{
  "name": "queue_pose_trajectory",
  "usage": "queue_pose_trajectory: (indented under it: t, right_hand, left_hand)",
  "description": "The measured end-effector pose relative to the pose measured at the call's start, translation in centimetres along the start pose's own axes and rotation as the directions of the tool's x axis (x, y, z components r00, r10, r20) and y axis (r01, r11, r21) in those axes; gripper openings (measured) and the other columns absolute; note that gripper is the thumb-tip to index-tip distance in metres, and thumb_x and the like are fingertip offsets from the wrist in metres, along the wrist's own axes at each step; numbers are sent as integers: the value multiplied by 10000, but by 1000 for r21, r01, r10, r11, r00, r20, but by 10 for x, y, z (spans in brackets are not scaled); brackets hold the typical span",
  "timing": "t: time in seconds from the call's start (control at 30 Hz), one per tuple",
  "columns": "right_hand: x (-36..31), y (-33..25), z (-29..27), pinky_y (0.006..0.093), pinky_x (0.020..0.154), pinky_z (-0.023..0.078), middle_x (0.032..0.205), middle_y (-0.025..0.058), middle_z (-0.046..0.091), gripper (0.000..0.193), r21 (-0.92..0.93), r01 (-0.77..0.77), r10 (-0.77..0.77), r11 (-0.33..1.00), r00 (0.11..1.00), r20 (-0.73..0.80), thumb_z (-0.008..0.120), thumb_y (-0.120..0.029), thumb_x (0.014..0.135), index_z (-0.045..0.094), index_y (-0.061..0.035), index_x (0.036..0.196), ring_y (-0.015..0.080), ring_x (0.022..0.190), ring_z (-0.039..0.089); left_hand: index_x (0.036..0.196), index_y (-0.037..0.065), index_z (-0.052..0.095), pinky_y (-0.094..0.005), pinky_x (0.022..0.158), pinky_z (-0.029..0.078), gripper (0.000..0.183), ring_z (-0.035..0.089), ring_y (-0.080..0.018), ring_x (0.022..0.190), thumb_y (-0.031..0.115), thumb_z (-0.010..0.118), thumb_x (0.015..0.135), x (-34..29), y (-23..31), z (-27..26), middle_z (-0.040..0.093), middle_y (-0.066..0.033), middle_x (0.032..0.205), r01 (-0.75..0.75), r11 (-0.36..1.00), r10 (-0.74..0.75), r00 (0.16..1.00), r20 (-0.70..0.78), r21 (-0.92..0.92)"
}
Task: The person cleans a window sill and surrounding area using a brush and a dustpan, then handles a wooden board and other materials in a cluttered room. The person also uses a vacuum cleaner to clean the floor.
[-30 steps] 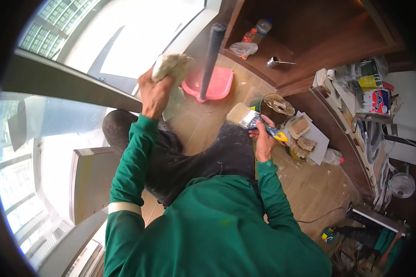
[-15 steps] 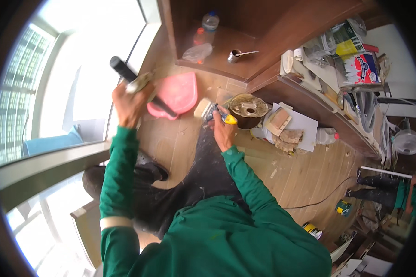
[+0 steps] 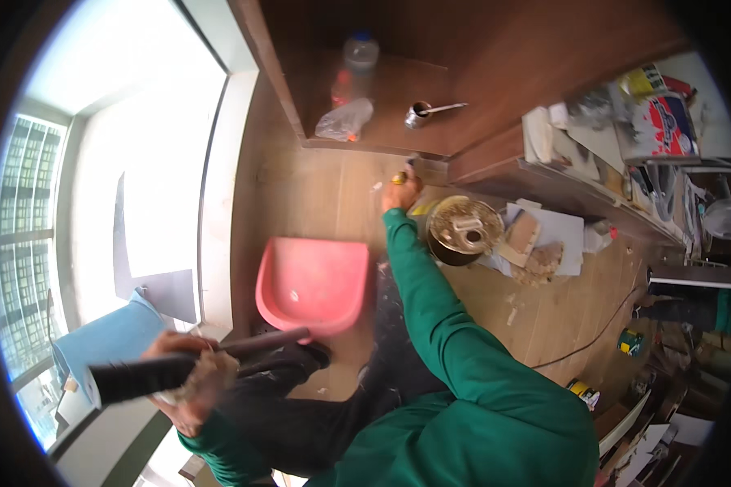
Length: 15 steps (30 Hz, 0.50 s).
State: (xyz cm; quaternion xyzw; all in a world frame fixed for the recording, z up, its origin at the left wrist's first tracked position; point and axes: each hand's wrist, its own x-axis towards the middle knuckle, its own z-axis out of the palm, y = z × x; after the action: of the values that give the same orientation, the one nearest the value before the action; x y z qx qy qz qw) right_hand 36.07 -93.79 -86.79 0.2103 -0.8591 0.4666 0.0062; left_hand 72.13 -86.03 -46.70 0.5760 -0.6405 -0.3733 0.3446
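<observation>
Low on the left, my left hand (image 3: 188, 402) is closed round a long dark tapered rod (image 3: 142, 378), black at its wide end, with a crumpled pale rag (image 3: 207, 377) against it. The rod's narrow brown end reaches over the front edge of a pink plastic dustpan (image 3: 317, 284) on the floor. My right hand (image 3: 402, 193) is stretched forward near the base of the brown cabinet, its fingers closed on a paintbrush (image 3: 400, 178) with a yellow handle end; the bristles are mostly hidden and blurred. Right of it stands an open round tin (image 3: 463, 227) with a crusted lid.
Inside the cabinet (image 3: 463, 73) are bottles (image 3: 361, 55), a plastic bag (image 3: 345, 120) and a small can (image 3: 418, 114) with a stick. Cardboard scraps (image 3: 538, 264) lie by the tin. A cable (image 3: 577, 354) crosses the floor. A window is at left; another person (image 3: 686, 308) is far right.
My left hand has come down and nearer with the rod, now held more level. My right hand has moved forward with the brush toward the cabinet base. The view has shifted.
</observation>
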Motion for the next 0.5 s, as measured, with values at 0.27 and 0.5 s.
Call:
queue_pose_trajectory:
  t: [0.27,0.5]
  right_hand:
    - [-94,-89,109,467,905,454,1024,253,617,315,109,-51,-19,993,825,564,615,-134,804,656,-107,1116,417,1029,572]
    - [-99,-123,66,411,740,492,856,190,640,304,383,180,-388,906,714,583,676,-101,764,674,-99,1068,354,806,621]
  left_hand:
    - [692,79,580,-281,483,475,181,600,-179,495,92,720,578,18,-22,-15,623,-63,611,-252,962,244,966,84,104]
    - [746,53,581,-306,625,543,229,666,-217,620,112,727,581,8,-26,-28,649,-110,690,-148,977,140,988,58,156]
